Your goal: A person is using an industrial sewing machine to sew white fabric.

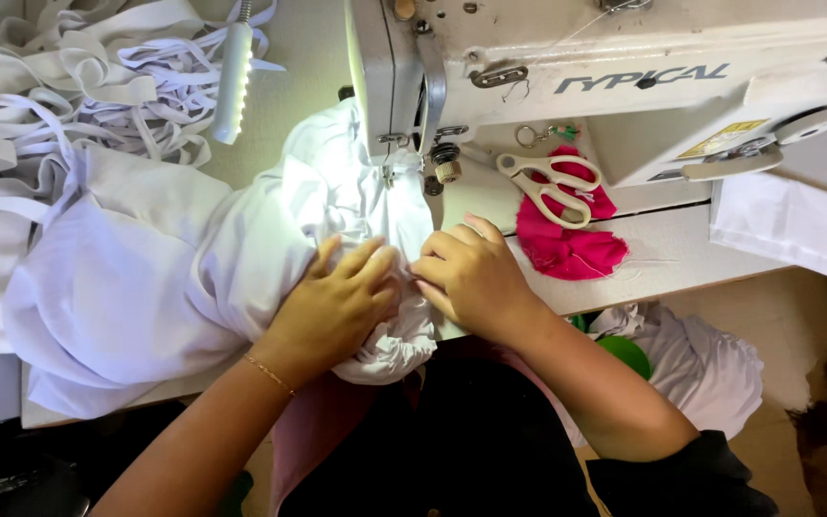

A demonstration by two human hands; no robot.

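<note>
left hand (342,297) bunches white cloth (241,249), fingers curled into it | right hand (471,278) pinches the same cloth just beside it | cloth lies on table (662,249) under sewing machine (624,77) (needle hidden) | scissors (552,184) on pink scrap (567,244), right | white straps (69,86) far left

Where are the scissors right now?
The scissors lie on the pink cloth on the table, under the sewing machine arm, just beyond the right hand.
</note>
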